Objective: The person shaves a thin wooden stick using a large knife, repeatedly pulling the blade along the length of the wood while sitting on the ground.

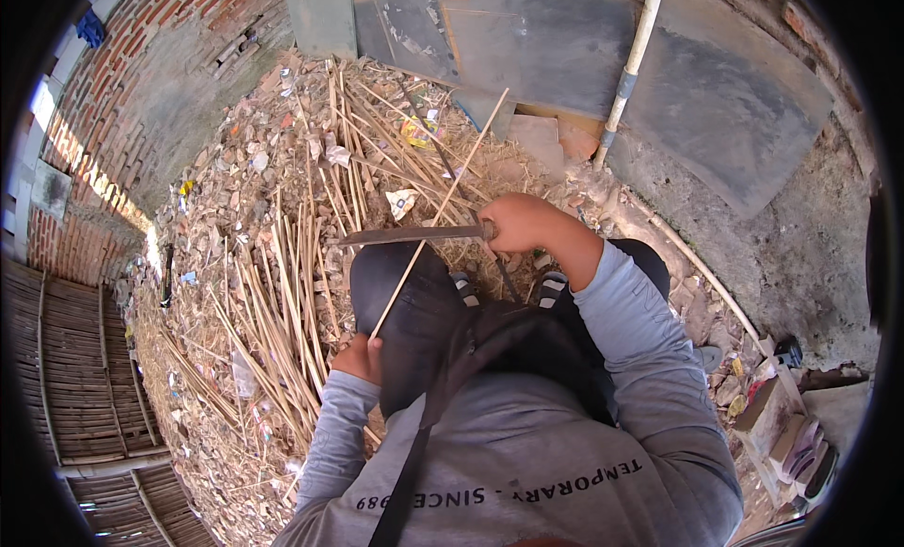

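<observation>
My right hand (516, 223) is closed round the handle of a machete (414, 234), whose long dark blade points left across my knee. Under or against the blade runs a thin bamboo strip (406, 276), slanting from lower left to upper right. Its lower end is gripped by my left hand (358, 359), closed beside my left thigh. The strip's far end rises past the blade over the littered ground. Whether the edge cuts into the strip I cannot tell. To the left lie many similar loose bamboo strips (292, 302) in a rough bundle.
More strips (348, 161) lie ahead on rubble-strewn ground (226, 185). A pale pole (629, 76) leans by dark panels (527, 39) at the far wall. Woven bamboo screening (75, 368) stands at left, a brick wall (113, 123) behind it. Footwear (802, 458) sits at right.
</observation>
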Demonstrator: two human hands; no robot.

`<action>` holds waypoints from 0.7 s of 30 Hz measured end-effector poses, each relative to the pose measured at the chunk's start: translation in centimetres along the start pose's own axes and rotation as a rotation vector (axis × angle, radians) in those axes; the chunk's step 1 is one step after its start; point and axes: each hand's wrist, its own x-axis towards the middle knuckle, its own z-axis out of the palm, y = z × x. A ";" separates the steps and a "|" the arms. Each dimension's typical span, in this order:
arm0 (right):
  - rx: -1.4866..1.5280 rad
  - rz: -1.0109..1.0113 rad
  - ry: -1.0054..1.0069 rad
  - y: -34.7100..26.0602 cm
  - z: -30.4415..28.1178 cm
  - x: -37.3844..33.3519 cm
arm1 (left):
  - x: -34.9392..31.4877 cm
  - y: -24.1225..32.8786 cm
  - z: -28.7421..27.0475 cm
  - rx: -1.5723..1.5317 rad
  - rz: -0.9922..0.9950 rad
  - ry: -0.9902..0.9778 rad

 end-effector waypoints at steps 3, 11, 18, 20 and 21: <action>0.093 0.104 0.054 3.1 -1.2 0.7 | 0.2 -0.7 0.3 -0.034 0.088 0.046; 0.037 0.183 0.183 4.1 -0.8 0.2 | 0.2 0.7 -0.8 0.028 0.007 -0.035; 0.043 0.110 0.050 0.7 -0.7 -0.3 | -0.1 0.3 0.0 0.000 0.041 0.042; 0.037 0.104 0.033 1.9 -1.7 -0.1 | -0.1 0.0 0.2 -0.012 0.044 0.047; 0.035 0.105 0.024 3.0 -2.4 -0.1 | 0.0 -0.1 0.2 -0.016 0.050 0.045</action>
